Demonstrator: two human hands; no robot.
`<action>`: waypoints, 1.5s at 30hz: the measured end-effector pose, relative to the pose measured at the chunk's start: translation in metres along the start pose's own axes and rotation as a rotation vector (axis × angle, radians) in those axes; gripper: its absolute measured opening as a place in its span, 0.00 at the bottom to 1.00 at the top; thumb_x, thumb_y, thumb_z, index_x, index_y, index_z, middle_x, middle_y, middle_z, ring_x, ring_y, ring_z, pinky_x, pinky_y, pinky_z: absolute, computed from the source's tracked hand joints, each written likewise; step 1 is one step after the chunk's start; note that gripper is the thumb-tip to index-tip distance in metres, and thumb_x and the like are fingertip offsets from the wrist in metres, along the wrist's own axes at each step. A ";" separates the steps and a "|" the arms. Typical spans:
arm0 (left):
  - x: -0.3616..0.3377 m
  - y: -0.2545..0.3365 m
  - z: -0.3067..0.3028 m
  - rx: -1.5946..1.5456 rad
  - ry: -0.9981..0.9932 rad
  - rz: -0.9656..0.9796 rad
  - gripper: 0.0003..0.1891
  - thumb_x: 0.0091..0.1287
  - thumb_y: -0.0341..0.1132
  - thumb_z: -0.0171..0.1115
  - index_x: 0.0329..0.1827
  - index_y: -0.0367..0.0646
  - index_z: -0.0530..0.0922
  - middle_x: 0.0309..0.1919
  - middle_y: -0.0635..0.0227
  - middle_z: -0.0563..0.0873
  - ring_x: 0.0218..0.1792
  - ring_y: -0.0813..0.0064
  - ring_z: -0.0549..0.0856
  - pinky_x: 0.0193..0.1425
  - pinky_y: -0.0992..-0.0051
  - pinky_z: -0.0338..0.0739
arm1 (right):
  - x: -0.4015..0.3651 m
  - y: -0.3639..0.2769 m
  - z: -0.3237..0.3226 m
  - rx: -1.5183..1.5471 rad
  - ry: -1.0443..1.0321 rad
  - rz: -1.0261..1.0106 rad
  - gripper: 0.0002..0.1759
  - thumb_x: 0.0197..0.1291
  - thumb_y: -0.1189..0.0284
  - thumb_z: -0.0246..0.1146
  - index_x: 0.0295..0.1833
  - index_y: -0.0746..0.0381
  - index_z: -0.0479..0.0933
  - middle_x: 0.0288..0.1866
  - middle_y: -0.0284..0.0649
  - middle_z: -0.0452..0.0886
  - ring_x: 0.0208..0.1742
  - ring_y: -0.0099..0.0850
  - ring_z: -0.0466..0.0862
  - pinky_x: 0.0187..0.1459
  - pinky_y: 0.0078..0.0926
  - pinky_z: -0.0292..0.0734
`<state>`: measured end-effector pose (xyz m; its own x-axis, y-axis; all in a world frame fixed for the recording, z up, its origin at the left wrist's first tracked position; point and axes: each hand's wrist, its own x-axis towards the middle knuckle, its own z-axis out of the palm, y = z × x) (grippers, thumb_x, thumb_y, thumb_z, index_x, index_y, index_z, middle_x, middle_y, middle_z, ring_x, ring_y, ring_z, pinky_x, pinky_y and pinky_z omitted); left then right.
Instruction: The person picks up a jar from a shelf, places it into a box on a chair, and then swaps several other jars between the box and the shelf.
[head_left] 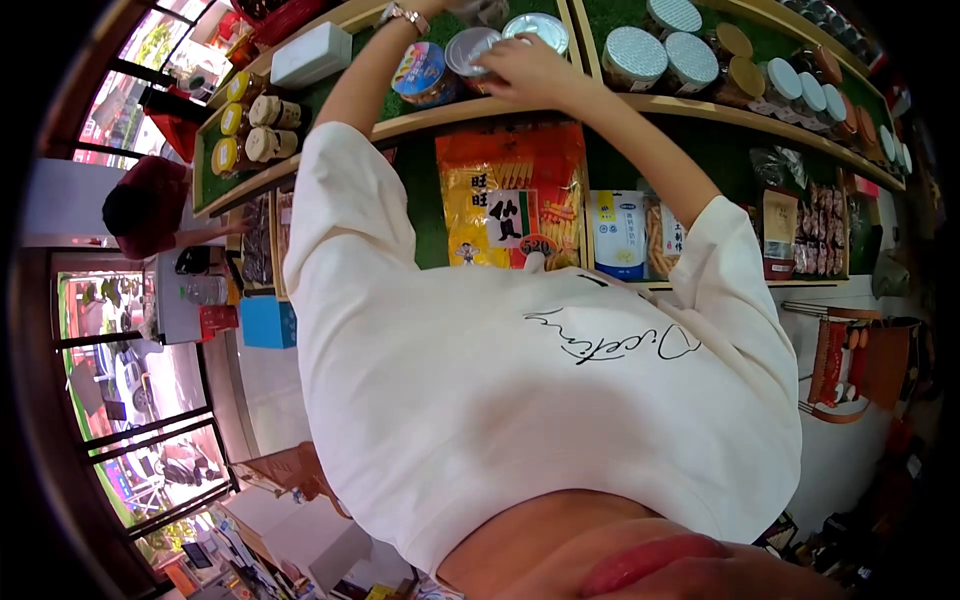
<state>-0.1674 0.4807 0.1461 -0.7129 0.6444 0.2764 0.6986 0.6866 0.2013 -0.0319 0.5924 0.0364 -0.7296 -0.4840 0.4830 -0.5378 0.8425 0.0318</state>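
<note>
My right hand (530,72) reaches over the shelf, its fingers and thumb at the right side of a clear-lidded jar (462,52). A round jar with a pale lid (548,32) stands just behind that hand. My left hand (435,6), with a watch on its wrist, is at the top edge, near a blurred transparent object (482,12); its fingers are mostly cut off. Left of the clear-lidded jar stands a jar with a blue printed lid (420,68).
Wooden shelf edge (480,108) runs below the jars. Yellow-lidded jars (230,120) and a white box (312,55) stand left, white-lidded jars (635,55) right. An orange snack bag (550,160) sits lower. Another person (150,205) is at far left.
</note>
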 end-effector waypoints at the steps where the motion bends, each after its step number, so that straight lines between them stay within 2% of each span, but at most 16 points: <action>1: 0.000 0.001 0.010 0.065 -0.048 -0.115 0.37 0.43 0.55 0.70 0.49 0.33 0.75 0.38 0.46 0.83 0.39 0.52 0.84 0.43 0.62 0.79 | -0.003 -0.001 0.010 -0.053 0.117 -0.061 0.19 0.52 0.63 0.62 0.51 0.55 0.75 0.45 0.38 0.80 0.50 0.33 0.79 0.55 0.42 0.65; 2: -0.007 0.011 0.014 0.126 -0.095 -0.233 0.39 0.44 0.51 0.72 0.54 0.33 0.71 0.41 0.47 0.82 0.42 0.55 0.84 0.46 0.64 0.78 | -0.006 -0.001 0.016 -0.107 0.229 -0.124 0.18 0.50 0.61 0.62 0.47 0.55 0.76 0.40 0.36 0.81 0.47 0.31 0.80 0.52 0.42 0.65; 5: 0.011 -0.039 0.074 0.203 -0.014 -0.129 0.51 0.32 0.79 0.60 0.47 0.38 0.79 0.36 0.52 0.85 0.35 0.56 0.87 0.37 0.62 0.81 | -0.007 -0.005 0.015 -0.046 0.170 -0.040 0.19 0.50 0.62 0.63 0.48 0.56 0.75 0.41 0.34 0.80 0.49 0.30 0.78 0.57 0.42 0.62; 12: -0.008 -0.042 0.075 0.155 -0.020 -0.174 0.52 0.38 0.77 0.60 0.51 0.34 0.76 0.41 0.38 0.81 0.44 0.46 0.83 0.48 0.60 0.78 | -0.009 -0.006 0.018 -0.011 0.215 -0.038 0.16 0.51 0.64 0.63 0.46 0.55 0.75 0.40 0.33 0.80 0.50 0.29 0.78 0.60 0.45 0.61; 16: 0.000 -0.047 0.073 0.170 -0.142 -0.187 0.54 0.38 0.79 0.57 0.54 0.34 0.75 0.43 0.42 0.82 0.47 0.49 0.82 0.51 0.60 0.76 | -0.008 -0.008 0.011 0.059 0.141 0.014 0.15 0.49 0.65 0.64 0.44 0.55 0.76 0.41 0.33 0.79 0.50 0.30 0.78 0.62 0.46 0.60; 18: 0.010 -0.055 0.078 0.180 -0.165 -0.181 0.46 0.52 0.74 0.50 0.56 0.35 0.74 0.40 0.44 0.83 0.46 0.48 0.82 0.50 0.58 0.76 | -0.011 -0.009 0.014 0.045 0.147 -0.018 0.16 0.50 0.67 0.62 0.47 0.55 0.75 0.49 0.35 0.77 0.58 0.32 0.74 0.64 0.49 0.57; 21: 0.017 -0.070 0.084 0.133 -0.065 -0.179 0.43 0.54 0.73 0.48 0.55 0.39 0.75 0.45 0.46 0.82 0.49 0.50 0.81 0.51 0.57 0.75 | -0.038 -0.025 -0.008 0.082 0.270 -0.090 0.17 0.50 0.68 0.62 0.48 0.55 0.75 0.54 0.35 0.76 0.62 0.32 0.71 0.67 0.49 0.53; 22: -0.003 -0.035 0.057 0.119 -0.001 -0.313 0.40 0.56 0.70 0.51 0.55 0.40 0.75 0.48 0.48 0.81 0.52 0.51 0.80 0.53 0.57 0.74 | -0.053 -0.028 -0.016 0.139 0.281 -0.117 0.17 0.49 0.70 0.63 0.48 0.55 0.75 0.53 0.34 0.77 0.62 0.31 0.71 0.68 0.48 0.53; 24: -0.027 0.001 0.040 -0.112 0.584 0.009 0.19 0.66 0.41 0.57 0.55 0.38 0.73 0.52 0.50 0.76 0.48 0.59 0.80 0.51 0.66 0.74 | -0.101 -0.034 -0.016 0.317 0.316 -0.140 0.12 0.46 0.72 0.64 0.41 0.54 0.78 0.46 0.32 0.80 0.55 0.31 0.76 0.63 0.46 0.60; 26: -0.052 0.035 0.023 -0.304 0.846 0.246 0.12 0.65 0.28 0.56 0.50 0.36 0.74 0.48 0.55 0.77 0.45 0.66 0.79 0.50 0.70 0.75 | -0.164 -0.042 -0.015 0.404 0.327 -0.049 0.09 0.43 0.75 0.64 0.34 0.54 0.79 0.39 0.30 0.80 0.47 0.31 0.78 0.56 0.40 0.66; 30: -0.126 0.119 0.054 -0.651 1.215 0.228 0.03 0.64 0.19 0.48 0.37 0.33 0.70 0.41 0.62 0.71 0.42 0.70 0.75 0.51 0.71 0.75 | -0.285 -0.060 -0.045 0.505 0.206 0.377 0.09 0.43 0.78 0.62 0.33 0.56 0.79 0.36 0.31 0.80 0.42 0.32 0.78 0.49 0.31 0.69; 33: -0.168 0.182 0.103 -0.738 0.802 0.246 0.06 0.62 0.21 0.47 0.33 0.38 0.73 0.37 0.61 0.73 0.41 0.66 0.75 0.50 0.71 0.70 | -0.369 -0.067 -0.063 0.436 0.324 0.719 0.09 0.44 0.79 0.60 0.34 0.58 0.80 0.34 0.33 0.80 0.38 0.34 0.79 0.47 0.30 0.71; 36: -0.181 0.258 0.155 -0.829 -0.071 0.168 0.12 0.61 0.25 0.57 0.48 0.38 0.77 0.47 0.56 0.78 0.47 0.60 0.78 0.54 0.70 0.70 | -0.432 -0.086 -0.092 0.448 0.526 1.087 0.09 0.49 0.82 0.57 0.35 0.62 0.80 0.33 0.36 0.80 0.34 0.33 0.79 0.41 0.27 0.72; 38: -0.205 0.289 0.207 -0.560 -0.507 0.453 0.18 0.60 0.33 0.63 0.54 0.44 0.76 0.57 0.47 0.73 0.59 0.52 0.72 0.62 0.64 0.66 | -0.464 -0.092 -0.113 0.448 0.686 1.279 0.09 0.51 0.83 0.56 0.36 0.62 0.79 0.33 0.38 0.80 0.34 0.31 0.79 0.39 0.24 0.72; 40: -0.216 0.356 0.217 -0.637 -0.235 0.623 0.18 0.60 0.36 0.63 0.53 0.45 0.77 0.57 0.47 0.72 0.59 0.53 0.72 0.62 0.65 0.66 | -0.504 -0.100 -0.131 0.379 0.714 1.357 0.09 0.54 0.83 0.55 0.37 0.63 0.79 0.32 0.40 0.80 0.34 0.30 0.79 0.38 0.22 0.72; 45: -0.220 0.482 0.248 -0.850 -0.383 0.525 0.14 0.62 0.33 0.60 0.51 0.44 0.78 0.58 0.53 0.72 0.58 0.55 0.73 0.61 0.66 0.67 | -0.596 -0.113 -0.174 0.199 0.820 1.483 0.10 0.55 0.83 0.55 0.39 0.62 0.79 0.33 0.39 0.80 0.37 0.30 0.79 0.41 0.24 0.73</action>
<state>0.3112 0.7526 -0.0505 -0.1792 0.9554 0.2349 0.6310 -0.0716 0.7724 0.5371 0.8265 -0.1024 -0.2576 0.9223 0.2880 0.2642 0.3539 -0.8972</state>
